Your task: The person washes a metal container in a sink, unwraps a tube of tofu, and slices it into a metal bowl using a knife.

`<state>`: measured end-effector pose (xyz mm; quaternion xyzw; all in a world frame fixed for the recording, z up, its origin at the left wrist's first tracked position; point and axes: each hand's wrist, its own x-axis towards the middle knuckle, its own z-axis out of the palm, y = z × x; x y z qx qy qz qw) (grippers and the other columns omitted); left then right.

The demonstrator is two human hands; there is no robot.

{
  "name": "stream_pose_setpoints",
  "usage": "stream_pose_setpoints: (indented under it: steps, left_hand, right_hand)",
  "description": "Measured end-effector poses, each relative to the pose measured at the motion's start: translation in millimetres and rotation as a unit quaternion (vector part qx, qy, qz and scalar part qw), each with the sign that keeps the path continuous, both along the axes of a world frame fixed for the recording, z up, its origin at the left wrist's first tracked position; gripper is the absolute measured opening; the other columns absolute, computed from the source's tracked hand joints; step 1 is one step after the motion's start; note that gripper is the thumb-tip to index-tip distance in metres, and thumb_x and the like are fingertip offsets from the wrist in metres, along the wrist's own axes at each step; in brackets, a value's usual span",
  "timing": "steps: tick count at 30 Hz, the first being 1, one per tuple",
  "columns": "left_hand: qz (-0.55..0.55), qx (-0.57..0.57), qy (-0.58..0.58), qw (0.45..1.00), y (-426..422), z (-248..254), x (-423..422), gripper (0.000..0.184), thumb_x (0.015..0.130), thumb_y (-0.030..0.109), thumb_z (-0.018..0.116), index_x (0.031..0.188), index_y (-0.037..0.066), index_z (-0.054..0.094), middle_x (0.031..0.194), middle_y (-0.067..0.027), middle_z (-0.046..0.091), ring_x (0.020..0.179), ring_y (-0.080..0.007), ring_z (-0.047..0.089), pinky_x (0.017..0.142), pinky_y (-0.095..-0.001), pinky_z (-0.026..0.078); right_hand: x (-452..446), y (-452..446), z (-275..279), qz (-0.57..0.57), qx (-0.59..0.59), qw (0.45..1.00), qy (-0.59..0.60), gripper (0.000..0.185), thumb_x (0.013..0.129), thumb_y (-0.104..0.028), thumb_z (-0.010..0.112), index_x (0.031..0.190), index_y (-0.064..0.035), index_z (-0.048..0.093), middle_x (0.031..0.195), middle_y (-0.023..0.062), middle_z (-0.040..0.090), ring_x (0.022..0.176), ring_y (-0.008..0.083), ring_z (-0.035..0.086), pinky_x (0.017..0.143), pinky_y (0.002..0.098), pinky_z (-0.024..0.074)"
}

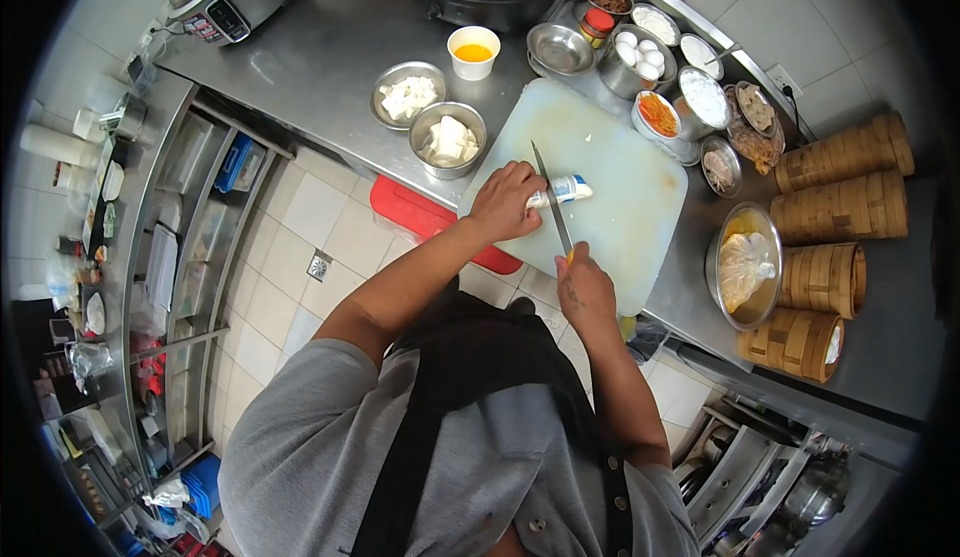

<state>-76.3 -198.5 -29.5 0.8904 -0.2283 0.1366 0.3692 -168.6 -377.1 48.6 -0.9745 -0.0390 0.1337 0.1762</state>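
A white packet with blue print (pixel 572 189) lies on the pale cutting board (pixel 630 217). My left hand (pixel 508 202) grips its left end with bent fingers. In my right hand (pixel 585 289) is the handle of a long kitchen knife (pixel 549 187), whose blade crosses the packet just beside my left fingers. I cannot tell whether the blade has cut into it. A small white scrap (pixel 588 138) sits farther up the board. Left of the board stand a metal bowl with white blocks (pixel 450 142) and another with white pieces (pixel 408 95).
A cup of orange-yellow liquid (pixel 473 53) stands behind the bowls. Several ingredient bowls, one with eggs (pixel 640 57), line the board's far right. Bamboo steamers (pixel 840 207) and a bowl holding a bagged yellow mass (pixel 745 262) are at right. A red lid (pixel 420 219) sits below the counter edge.
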Motion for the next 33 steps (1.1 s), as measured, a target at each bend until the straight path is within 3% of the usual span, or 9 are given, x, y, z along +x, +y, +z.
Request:
stream_pose_setpoints:
  steps: [9, 12, 18, 24, 30, 33]
  left_hand:
    - [0.004, -0.007, 0.011, 1.0, -0.4, -4.5, -0.6, 0.036, 0.063, 0.01, 0.066, 0.098, 0.009, 0.058, 0.098, -0.0105, 0.05, 0.093, -0.0323, 0.051, 0.081, -0.0418, 0.045]
    - [0.002, -0.012, 0.033, 0.999, 3.1, -1.4, -0.6, 0.035, 0.064, 0.011, 0.066, 0.099, 0.009, 0.059, 0.099, -0.0089, 0.051, 0.098, -0.0297, 0.05, 0.085, -0.0411, 0.044]
    - [-0.006, -0.009, 0.042, 0.999, 2.7, -4.5, 1.0, 0.037, 0.064, 0.011, 0.068, 0.1, 0.01, 0.059, 0.1, -0.0083, 0.05, 0.099, -0.0289, 0.05, 0.086, -0.0412, 0.044]
    - [-0.003, -0.036, 0.035, 0.999, 5.8, -6.0, 1.9, 0.037, 0.064, 0.011, 0.067, 0.099, 0.011, 0.058, 0.098, -0.0089, 0.05, 0.098, -0.0299, 0.051, 0.084, -0.0416, 0.044]
    - [-0.003, -0.041, 0.052, 0.998, 5.3, -7.3, 4.1, 0.038, 0.064, 0.011, 0.067, 0.1, 0.01, 0.058, 0.098, -0.0099, 0.05, 0.098, -0.0303, 0.051, 0.084, -0.0415, 0.044]
    - [0.005, -0.041, 0.071, 0.997, 6.9, -5.1, 1.7, 0.038, 0.064, 0.013, 0.067, 0.101, 0.009, 0.058, 0.1, -0.0108, 0.05, 0.1, -0.0304, 0.051, 0.086, -0.0414, 0.044]
  right_hand:
    - [48.2, 20.3, -11.9, 0.02, 0.003, 1.0, -0.019, 0.027, 0.096, -0.024, 0.05, 0.104, 0.0016, 0.044, 0.087, 0.0246, 0.064, 0.08, 0.0426, 0.064, 0.071, 0.0497, 0.0507]
    - [22.3, 9.1, 9.9, 0.008, -0.017, 0.999, 0.048, 0.027, 0.096, -0.023, 0.05, 0.104, 0.0018, 0.044, 0.088, 0.025, 0.064, 0.08, 0.0433, 0.064, 0.072, 0.0504, 0.0504]
    - [44.1, 22.7, -12.7, 0.016, 0.003, 1.0, -0.019, 0.029, 0.095, -0.024, 0.053, 0.102, 0.003, 0.043, 0.085, 0.0268, 0.064, 0.08, 0.045, 0.063, 0.071, 0.0518, 0.0496]
    - [33.4, 15.5, 13.1, 0.019, -0.027, 0.998, 0.06, 0.027, 0.094, -0.02, 0.053, 0.103, 0.003, 0.043, 0.086, 0.026, 0.064, 0.081, 0.0441, 0.063, 0.071, 0.0504, 0.0499]
    - [45.8, 19.0, -5.3, 0.036, -0.008, 0.999, 0.013, 0.027, 0.094, -0.021, 0.052, 0.105, 0.0024, 0.043, 0.089, 0.026, 0.064, 0.082, 0.0436, 0.064, 0.073, 0.0509, 0.0498]
    - [30.5, 8.4, 6.7, 0.024, -0.041, 0.996, 0.075, 0.028, 0.095, -0.022, 0.051, 0.105, 0.0018, 0.043, 0.09, 0.0252, 0.064, 0.084, 0.0427, 0.064, 0.075, 0.0502, 0.0501]
